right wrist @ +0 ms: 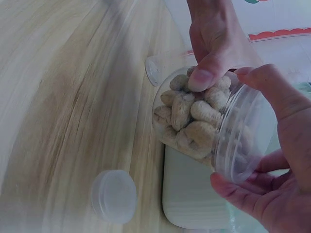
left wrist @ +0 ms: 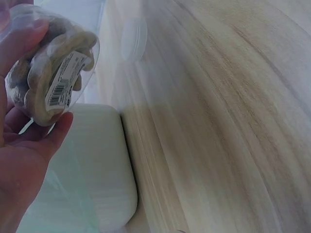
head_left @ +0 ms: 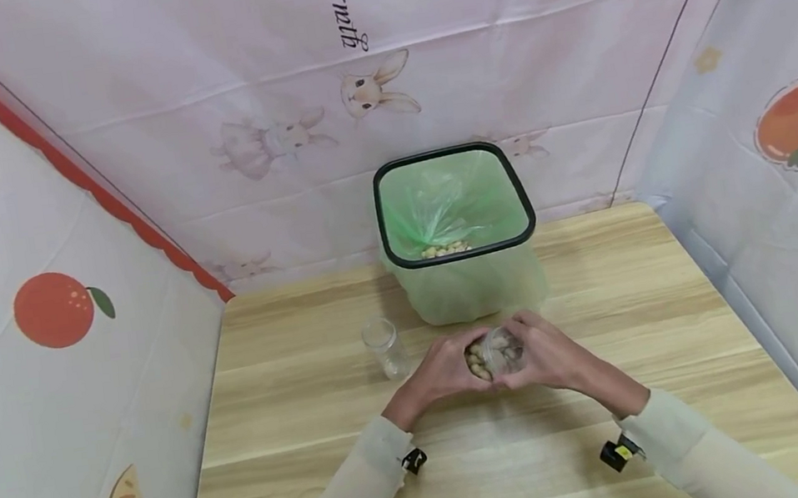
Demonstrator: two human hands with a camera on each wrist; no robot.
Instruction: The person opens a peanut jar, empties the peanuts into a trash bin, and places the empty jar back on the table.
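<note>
Both hands hold a clear plastic jar [right wrist: 187, 119] of unshelled peanuts between them, raised over the table and tilted on its side. My left hand [head_left: 448, 367] grips the jar's body, its thumb pressed on the side in the right wrist view. Around the clear lid [right wrist: 238, 131] curl the fingers and thumb of my right hand [head_left: 551, 353]. The lid sits on the jar's mouth. A white barcode label [left wrist: 66, 80] shows on the jar's base in the left wrist view.
Just beyond the hands stands a bin [head_left: 480, 289] with a black rim and green liner, some pale pieces [head_left: 446, 249] inside. An empty clear jar [head_left: 385, 350] stands left of the hands. A round whitish lid [right wrist: 114, 196] rests on the wooden table [head_left: 306, 463]. Printed cloth walls surround it.
</note>
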